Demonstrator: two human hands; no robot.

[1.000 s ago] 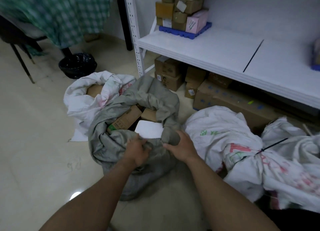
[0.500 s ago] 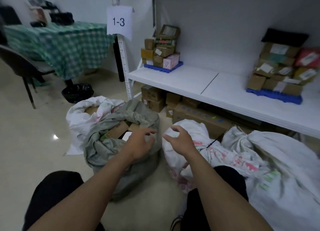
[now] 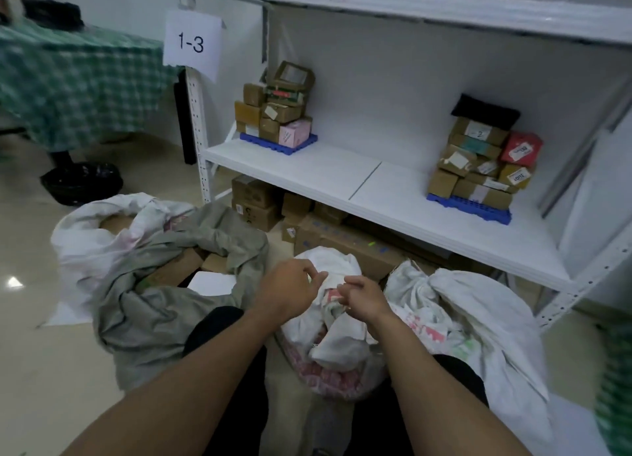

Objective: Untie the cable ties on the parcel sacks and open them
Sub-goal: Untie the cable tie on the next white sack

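Observation:
A white parcel sack with red print (image 3: 337,344) stands between my knees, its gathered neck bunched at the top. No cable tie shows on it; my hands cover the neck. My right hand (image 3: 364,300) curls its fingers onto the neck fabric. My left hand (image 3: 285,293) hovers at the neck's left side, thumb and forefinger nearly meeting; whether they hold anything is unclear. To the left a grey sack (image 3: 143,318) lies open with cardboard boxes and a white parcel showing inside. Behind it a white sack (image 3: 85,243) also gapes open. Another white sack (image 3: 478,318) lies at my right.
A white metal shelf rack (image 3: 376,188) stands right behind the sacks, with parcels stacked on blue pallets (image 3: 277,144) and cartons (image 3: 254,202) beneath. A black bin (image 3: 82,182) and a table with a green chequered cloth (image 3: 78,86) stand at the far left.
Both hands left the grey sack's rim and moved right onto the neck of the red-printed white sack. The view lifted and swung right, and the sack now sits between my knees.

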